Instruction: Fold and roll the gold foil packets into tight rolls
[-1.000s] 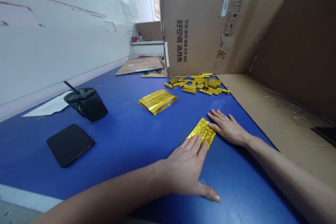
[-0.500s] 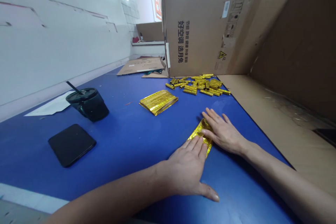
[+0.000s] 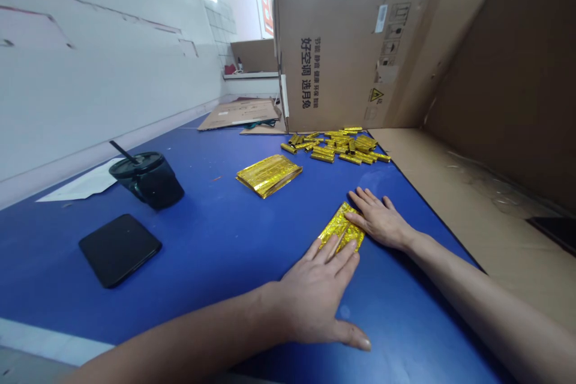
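A shiny gold foil sheet (image 3: 337,223), creased along its middle, lies flat on the blue table (image 3: 216,252). My left hand (image 3: 317,294) rests with fingers spread on its near edge, the thumb stretched out to the right over the table. On the far right corner of the foil lies my right hand (image 3: 380,219), flat, its thumb on the foil and the other fingers reaching onto the table. Neither hand grips anything. Beyond them sits a stack of flat gold foil sheets (image 3: 269,175). Farther back is a pile of several small rolled gold foil tubes (image 3: 346,147).
At the left stand a dark lidded cup with a straw (image 3: 150,183) and a flat black square object (image 3: 119,250), near a white paper (image 3: 81,183). A large cardboard box (image 3: 342,60) rises behind the tubes. Flattened cardboard (image 3: 238,113) lies at the back left.
My hands have drawn slightly apart, and the left fingers have spread. More of the gold foil sheet and its middle crease now shows. The view has shifted slightly.
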Demonstrator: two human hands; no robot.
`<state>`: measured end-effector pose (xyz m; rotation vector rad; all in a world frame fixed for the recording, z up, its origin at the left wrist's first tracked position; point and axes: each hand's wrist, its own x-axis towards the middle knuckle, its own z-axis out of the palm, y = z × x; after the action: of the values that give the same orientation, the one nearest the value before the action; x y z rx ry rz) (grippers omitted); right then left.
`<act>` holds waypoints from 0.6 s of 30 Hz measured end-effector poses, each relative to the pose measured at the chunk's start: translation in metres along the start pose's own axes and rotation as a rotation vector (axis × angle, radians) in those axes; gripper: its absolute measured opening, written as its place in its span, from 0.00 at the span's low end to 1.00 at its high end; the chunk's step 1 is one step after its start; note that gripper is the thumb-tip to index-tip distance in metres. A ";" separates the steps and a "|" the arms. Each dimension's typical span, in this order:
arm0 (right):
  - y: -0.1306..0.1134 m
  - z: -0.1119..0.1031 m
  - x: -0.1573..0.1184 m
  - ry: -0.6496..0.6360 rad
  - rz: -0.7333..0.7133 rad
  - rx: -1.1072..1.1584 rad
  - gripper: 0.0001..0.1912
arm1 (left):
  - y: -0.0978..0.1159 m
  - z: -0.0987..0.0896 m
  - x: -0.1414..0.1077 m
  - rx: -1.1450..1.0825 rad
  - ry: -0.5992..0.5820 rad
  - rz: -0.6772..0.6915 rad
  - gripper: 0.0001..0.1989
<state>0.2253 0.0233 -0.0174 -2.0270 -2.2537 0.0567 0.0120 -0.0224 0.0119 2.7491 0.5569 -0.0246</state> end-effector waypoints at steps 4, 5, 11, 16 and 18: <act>-0.001 -0.001 -0.001 -0.003 0.002 0.004 0.35 | 0.002 -0.002 -0.005 -0.018 -0.016 0.002 0.46; -0.001 -0.001 -0.001 -0.004 0.004 0.004 0.35 | 0.003 -0.002 -0.008 -0.024 -0.015 0.004 0.46; -0.002 -0.002 -0.001 0.002 0.008 0.006 0.35 | 0.007 0.000 -0.038 -0.056 -0.032 0.040 0.43; -0.001 0.000 -0.001 0.009 0.005 -0.003 0.34 | 0.009 0.000 -0.054 -0.022 -0.035 0.036 0.36; -0.001 0.000 -0.001 0.008 0.002 -0.005 0.34 | 0.012 -0.003 -0.054 -0.012 -0.012 0.027 0.35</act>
<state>0.2240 0.0220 -0.0171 -2.0289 -2.2490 0.0435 -0.0335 -0.0521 0.0231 2.7427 0.5151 -0.0315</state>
